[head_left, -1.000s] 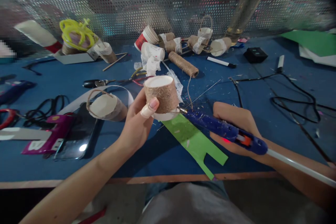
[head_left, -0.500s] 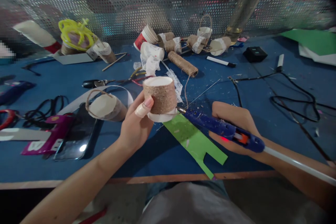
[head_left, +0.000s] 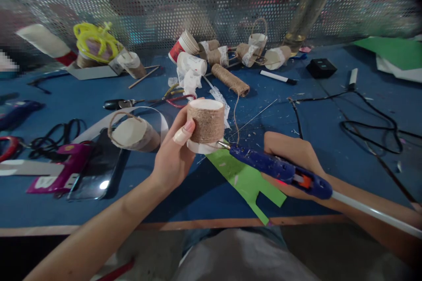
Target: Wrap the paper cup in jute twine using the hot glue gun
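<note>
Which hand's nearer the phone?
Left. The left hand, holding the twine-wrapped cup, is right of the phone; the right hand, gripping the blue glue gun, is farther right.

A twine-wrapped cup (head_left: 207, 124) is held by the left hand (head_left: 174, 158), and a blue glue gun (head_left: 278, 170) is gripped in the right hand (head_left: 293, 147), its metal tip (head_left: 224, 144) positioned at the cup's lower part. A green cut-out (head_left: 235, 174) is partly hidden by the gun, and a twine roll (head_left: 231, 80) is seen beyond the cup.

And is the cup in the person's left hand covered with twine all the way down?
No, a bare white band shows below the wound twine on the cup, near the blue glue gun's metal tip.
</note>
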Motion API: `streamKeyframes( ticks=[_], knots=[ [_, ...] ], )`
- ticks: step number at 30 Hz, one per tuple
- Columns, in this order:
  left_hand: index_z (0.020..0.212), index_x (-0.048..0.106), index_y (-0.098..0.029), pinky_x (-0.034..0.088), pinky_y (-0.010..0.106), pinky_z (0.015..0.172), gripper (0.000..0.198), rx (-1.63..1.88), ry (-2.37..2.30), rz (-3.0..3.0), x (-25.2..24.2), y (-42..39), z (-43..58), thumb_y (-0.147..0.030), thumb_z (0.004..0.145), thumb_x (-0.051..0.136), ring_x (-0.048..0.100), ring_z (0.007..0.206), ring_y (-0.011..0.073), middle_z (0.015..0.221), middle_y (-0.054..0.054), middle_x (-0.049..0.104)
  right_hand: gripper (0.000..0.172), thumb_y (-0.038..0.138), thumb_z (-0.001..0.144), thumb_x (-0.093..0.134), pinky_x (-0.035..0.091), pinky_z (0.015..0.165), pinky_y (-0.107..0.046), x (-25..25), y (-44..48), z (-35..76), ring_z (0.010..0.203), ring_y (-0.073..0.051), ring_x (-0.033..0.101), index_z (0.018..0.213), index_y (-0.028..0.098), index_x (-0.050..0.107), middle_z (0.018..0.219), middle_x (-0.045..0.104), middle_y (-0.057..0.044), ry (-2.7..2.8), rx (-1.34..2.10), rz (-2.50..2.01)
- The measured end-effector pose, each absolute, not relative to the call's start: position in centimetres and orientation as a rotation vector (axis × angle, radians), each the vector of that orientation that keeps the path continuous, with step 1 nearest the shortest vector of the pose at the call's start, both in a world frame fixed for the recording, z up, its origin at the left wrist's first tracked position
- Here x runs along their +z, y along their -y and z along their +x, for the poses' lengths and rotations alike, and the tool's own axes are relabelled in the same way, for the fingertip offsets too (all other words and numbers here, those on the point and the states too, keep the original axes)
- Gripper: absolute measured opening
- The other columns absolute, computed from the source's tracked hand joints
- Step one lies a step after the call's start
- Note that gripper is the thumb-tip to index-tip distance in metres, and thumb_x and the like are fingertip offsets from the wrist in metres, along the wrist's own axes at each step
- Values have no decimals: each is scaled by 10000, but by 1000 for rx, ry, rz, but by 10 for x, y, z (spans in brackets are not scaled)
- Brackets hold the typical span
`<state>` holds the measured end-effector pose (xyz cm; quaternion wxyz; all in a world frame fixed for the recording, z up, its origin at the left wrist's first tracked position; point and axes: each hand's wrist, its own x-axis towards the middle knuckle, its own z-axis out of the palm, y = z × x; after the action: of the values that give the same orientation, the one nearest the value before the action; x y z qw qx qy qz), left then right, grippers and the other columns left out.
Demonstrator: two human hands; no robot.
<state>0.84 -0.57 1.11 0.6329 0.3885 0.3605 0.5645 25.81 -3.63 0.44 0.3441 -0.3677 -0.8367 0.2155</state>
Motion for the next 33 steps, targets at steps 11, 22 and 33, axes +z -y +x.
streamKeyframes(
  ticks=[11, 22, 33],
  knots=[
    [1262, 718, -359, 518, 375, 1080, 328, 1387, -859, 883, 19, 6, 13, -353, 940, 656, 531, 1406, 278, 1396, -19, 675, 273, 133, 806, 656, 296, 554, -261, 6, 34, 255, 590, -110, 403, 736, 231, 411, 709, 436, 46, 2080, 641, -960],
    [1284, 704, -326, 578, 312, 962, 335, 1360, -809, 901, 12, 3, 10, -365, 955, 653, 618, 1275, 238, 1379, 0, 673, 294, 111, 816, 673, 306, 548, -268, 5, 35, 255, 592, -106, 411, 727, 228, 418, 705, 430, 44, 2052, 633, -1037],
    [1316, 662, -326, 569, 278, 884, 406, 1213, -734, 960, 3, 4, 10, -377, 918, 720, 678, 1117, 211, 1240, 6, 714, 231, 168, 819, 800, 543, 667, -308, 16, 38, 244, 778, -170, 681, 973, 262, 656, 977, 709, -15, 1755, 605, -1076]
  ],
)
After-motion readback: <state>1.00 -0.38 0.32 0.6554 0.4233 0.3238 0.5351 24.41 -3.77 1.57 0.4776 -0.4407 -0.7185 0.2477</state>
